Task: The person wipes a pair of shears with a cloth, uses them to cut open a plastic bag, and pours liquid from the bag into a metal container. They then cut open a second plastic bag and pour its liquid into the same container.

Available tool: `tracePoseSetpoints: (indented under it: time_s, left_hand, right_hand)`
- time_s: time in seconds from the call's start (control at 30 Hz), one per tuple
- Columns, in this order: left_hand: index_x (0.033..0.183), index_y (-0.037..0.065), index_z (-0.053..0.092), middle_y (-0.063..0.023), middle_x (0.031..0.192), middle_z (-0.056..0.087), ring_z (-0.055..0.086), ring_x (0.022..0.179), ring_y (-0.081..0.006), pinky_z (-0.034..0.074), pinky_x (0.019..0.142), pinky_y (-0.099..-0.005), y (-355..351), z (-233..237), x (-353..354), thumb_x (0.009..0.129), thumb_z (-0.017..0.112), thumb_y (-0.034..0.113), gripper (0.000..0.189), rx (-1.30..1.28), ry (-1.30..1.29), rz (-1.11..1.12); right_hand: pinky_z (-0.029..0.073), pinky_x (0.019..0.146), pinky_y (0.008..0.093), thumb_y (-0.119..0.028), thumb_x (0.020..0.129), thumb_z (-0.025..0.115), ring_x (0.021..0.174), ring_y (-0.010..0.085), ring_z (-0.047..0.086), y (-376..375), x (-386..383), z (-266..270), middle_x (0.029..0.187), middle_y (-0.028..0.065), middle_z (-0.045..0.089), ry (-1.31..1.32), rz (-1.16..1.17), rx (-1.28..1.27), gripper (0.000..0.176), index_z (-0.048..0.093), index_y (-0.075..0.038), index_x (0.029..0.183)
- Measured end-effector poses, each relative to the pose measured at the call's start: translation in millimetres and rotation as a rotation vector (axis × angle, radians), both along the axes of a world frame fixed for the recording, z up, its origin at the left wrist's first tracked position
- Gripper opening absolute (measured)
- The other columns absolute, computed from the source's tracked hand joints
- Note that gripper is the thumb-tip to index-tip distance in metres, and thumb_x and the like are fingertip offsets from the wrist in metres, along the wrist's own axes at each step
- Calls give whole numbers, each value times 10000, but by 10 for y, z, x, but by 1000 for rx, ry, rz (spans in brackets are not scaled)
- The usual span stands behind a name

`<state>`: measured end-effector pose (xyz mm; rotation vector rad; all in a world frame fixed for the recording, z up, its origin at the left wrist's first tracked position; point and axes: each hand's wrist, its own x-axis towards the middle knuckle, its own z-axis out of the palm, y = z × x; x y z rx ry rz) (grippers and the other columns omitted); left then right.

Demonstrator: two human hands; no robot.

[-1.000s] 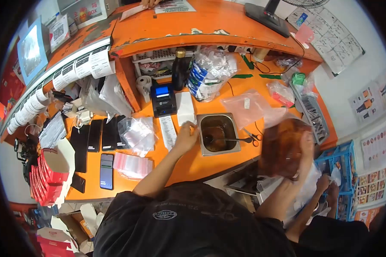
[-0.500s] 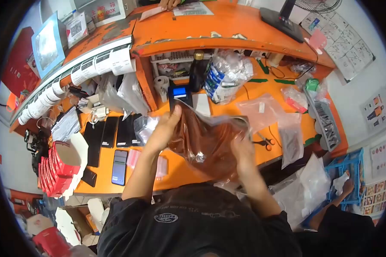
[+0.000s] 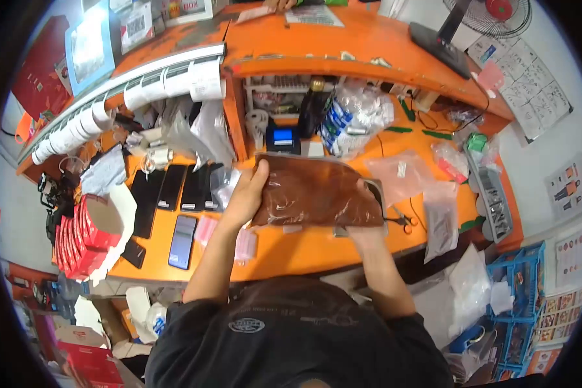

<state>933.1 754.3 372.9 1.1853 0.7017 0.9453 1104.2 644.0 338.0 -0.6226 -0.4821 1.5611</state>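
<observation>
Since flattened, the brown sauce-filled plastic bag (image 3: pixel 317 193) is clamped by left hand (image 3: pixel 244 195) and right hand (image 3: pixel 363 231), screening the steel pan (image 3: pixel 377 187) at the orange counter (image 3: pixel 304 249)'s front edge.

We log the bag (image 3: pixel 317 194) above the table (image 3: pixel 291 249), mid; phones (image 3: pixel 174 187) on it left, scissors (image 3: pixel 404 221) right, receipt printer (image 3: pixel 282 138) far behind.

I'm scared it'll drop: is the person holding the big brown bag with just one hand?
No, the left hand and the right hand both grip the clear plastic bag of brown liquid.

orange counter (image 3: pixel 317 249), white wall (image 3: pixel 549 139), fan (image 3: pixel 495 10)
</observation>
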Motion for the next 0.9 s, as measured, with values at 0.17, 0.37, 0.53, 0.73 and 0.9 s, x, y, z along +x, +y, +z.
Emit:
tracePoseSetpoints:
  time_s: [0.17,0.37,0.53,0.73,0.9]
  left_hand:
    - [794,0,567,-21,685,550,488,643,-94,408,579,-245,120,-447,3,916,382,461,512,-326,-124,-71]
    - [892,-2,590,-79,745,591,576,697,-153,462,640,-262,165,-882,-7,914,330,511,576,-388,-29,-50]
    - [846,21,593,-69,695,581,527,561,-132,427,533,-247,85,-732,-64,904,375,506,535,-70,158,-47]
    - [874,36,564,-33,677,538,534,679,-111,433,613,-263,41,-409,-279,913,399,447,445,-276,179,-317]
    - [777,13,584,-52,656,580,554,562,-125,450,549,-266,43,-759,-29,922,359,468,528,-337,-232,39]
  right_hand:
    - [519,744,293,-289,924,423,805,158,621,-272,-222,-143,985,78,592,-370,121,-186,436,348,-32,1267]
    - [509,717,297,-280,936,413,837,149,580,-167,-267,6,973,44,573,-200,-80,-123,371,399,-71,1242]
    - [456,820,286,-162,902,487,1078,191,474,21,67,-562,1133,88,504,-336,-107,155,329,428,-47,1205]
    - [446,731,255,-165,905,476,932,106,495,-199,-133,-231,1102,51,505,-610,-439,58,297,456,-61,1182]
    - [452,727,266,-323,920,439,940,148,520,45,-124,236,1033,54,540,-307,18,-366,371,458,-54,1175]
